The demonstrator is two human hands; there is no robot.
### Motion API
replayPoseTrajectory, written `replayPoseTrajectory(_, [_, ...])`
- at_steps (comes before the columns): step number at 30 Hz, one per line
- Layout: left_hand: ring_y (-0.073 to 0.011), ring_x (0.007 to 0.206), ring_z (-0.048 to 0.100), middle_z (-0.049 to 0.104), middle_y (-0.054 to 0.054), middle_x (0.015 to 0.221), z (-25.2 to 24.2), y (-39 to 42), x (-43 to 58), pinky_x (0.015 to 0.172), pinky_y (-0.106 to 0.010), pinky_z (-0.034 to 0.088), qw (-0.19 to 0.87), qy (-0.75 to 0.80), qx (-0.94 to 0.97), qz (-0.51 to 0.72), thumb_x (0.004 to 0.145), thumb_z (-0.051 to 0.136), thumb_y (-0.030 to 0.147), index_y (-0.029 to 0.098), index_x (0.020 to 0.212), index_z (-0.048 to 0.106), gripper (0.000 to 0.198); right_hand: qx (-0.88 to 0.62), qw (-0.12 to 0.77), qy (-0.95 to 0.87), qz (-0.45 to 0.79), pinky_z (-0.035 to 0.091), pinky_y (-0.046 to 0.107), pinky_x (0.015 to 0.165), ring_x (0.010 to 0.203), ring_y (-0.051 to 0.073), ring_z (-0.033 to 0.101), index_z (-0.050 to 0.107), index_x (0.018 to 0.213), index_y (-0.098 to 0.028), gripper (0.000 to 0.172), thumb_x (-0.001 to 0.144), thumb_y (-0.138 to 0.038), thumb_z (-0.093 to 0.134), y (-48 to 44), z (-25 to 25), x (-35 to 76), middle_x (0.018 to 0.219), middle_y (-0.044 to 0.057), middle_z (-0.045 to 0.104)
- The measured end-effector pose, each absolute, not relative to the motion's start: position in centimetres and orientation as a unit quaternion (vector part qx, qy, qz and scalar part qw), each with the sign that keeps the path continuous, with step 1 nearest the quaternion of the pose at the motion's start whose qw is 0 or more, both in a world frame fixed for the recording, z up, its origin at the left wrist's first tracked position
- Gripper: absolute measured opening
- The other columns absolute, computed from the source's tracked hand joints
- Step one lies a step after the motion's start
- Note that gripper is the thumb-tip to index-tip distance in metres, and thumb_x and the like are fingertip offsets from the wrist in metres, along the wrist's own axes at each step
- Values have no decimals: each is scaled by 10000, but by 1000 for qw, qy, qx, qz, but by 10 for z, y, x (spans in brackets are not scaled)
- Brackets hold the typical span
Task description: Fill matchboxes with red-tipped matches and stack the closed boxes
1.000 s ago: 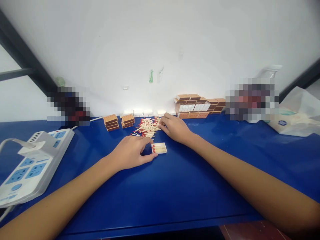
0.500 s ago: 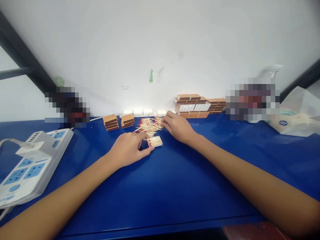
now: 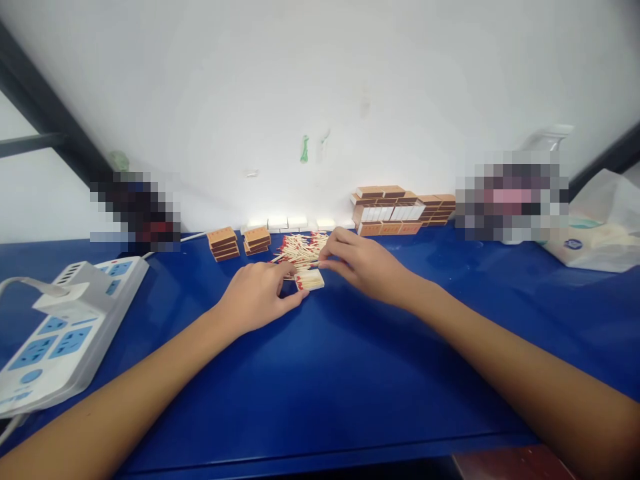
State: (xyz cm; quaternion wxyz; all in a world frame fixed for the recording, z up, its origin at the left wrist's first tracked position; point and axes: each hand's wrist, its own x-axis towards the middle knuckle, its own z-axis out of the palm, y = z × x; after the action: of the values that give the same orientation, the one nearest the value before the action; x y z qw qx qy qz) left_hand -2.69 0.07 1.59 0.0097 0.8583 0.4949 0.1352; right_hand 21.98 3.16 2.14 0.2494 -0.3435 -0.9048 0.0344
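Observation:
A small white matchbox tray lies on the blue table, with red-tipped matches side by side in it. Thumb and fingers of my left hand grip its left end. My right hand hovers just right of the tray, fingertips pinched together; a match between them is too small to make out surely. Behind the tray spreads a loose heap of matches, their red heads pointing various ways. The right fingertips are near the heap's right edge.
Two short stacks of brown matchboxes stand left of the heap. White trays line the wall. A larger matchbox pile stands back right. A power strip lies at left, a tissue pack at far right.
My right hand has drawn back from the heap, slightly down toward the tray's right end. The left hand stays on the tray. The view has shifted slightly.

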Motion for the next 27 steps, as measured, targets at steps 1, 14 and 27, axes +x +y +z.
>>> replayPoseTrajectory(1, [-174, 587, 607, 670, 0, 668, 16, 1, -27, 535, -290, 307, 10, 495, 858, 135, 915, 639, 535, 195, 1028, 711, 365, -340, 235, -910, 36, 446, 294, 750, 848, 169, 579, 640, 1015, -189, 171, 1062, -283, 505, 30, 22, 218, 1069, 81, 599])
replayPoseTrajectory(14, [-172, 591, 607, 682, -11, 694, 15, -1, -27, 536, -287, 301, -1, 486, 862, 141, 922, 622, 543, 193, 1046, 697, 379, -350, 140, -926, 3, 362, 292, 681, 826, 187, 593, 602, 976, -181, 172, 1070, -250, 476, 23, 25, 213, 967, 79, 676])
replayPoseTrajectory(27, [-179, 575, 579, 651, -10, 672, 17, -4, -25, 545, -303, 308, -1, 474, 871, 133, 946, 590, 553, 192, 975, 689, 375, -320, 138, -937, 35, 396, 292, 702, 818, 175, 584, 614, 995, -159, 168, 1062, -201, 466, 21, 17, 208, 969, 80, 667])
